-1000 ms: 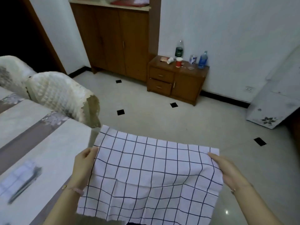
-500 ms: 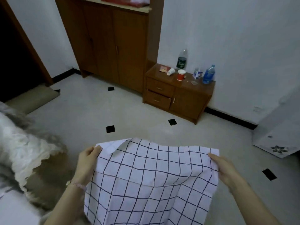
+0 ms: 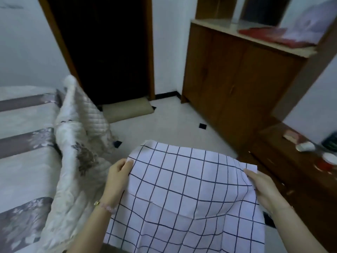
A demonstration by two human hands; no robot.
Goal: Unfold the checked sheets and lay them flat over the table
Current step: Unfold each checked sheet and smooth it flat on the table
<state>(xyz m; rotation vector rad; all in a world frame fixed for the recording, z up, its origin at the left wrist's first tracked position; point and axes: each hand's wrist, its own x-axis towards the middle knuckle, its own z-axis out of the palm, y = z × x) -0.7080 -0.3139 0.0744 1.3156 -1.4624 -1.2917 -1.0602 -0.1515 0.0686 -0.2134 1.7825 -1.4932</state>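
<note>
A white sheet with a dark blue check (image 3: 184, 194) hangs spread in the air in front of me, over the floor. My left hand (image 3: 118, 177) pinches its upper left edge and my right hand (image 3: 262, 187) grips its upper right edge. The cloth sags in the middle and a folded flap shows across its lower half. The table (image 3: 21, 161), under a pale cloth with grey flowered bands, lies at the left, apart from the sheet.
A chair in a quilted cream cover (image 3: 80, 143) stands between me and the table. Beyond are a dark doorway (image 3: 105, 52) with a mat, a tall wooden cabinet (image 3: 237, 84), and a low wooden stand (image 3: 300, 161) with small items at right.
The view has swung left: the table and chair are back in sight and the low stand has slid to the right edge. Both hands still hold the sheet's top edge.
</note>
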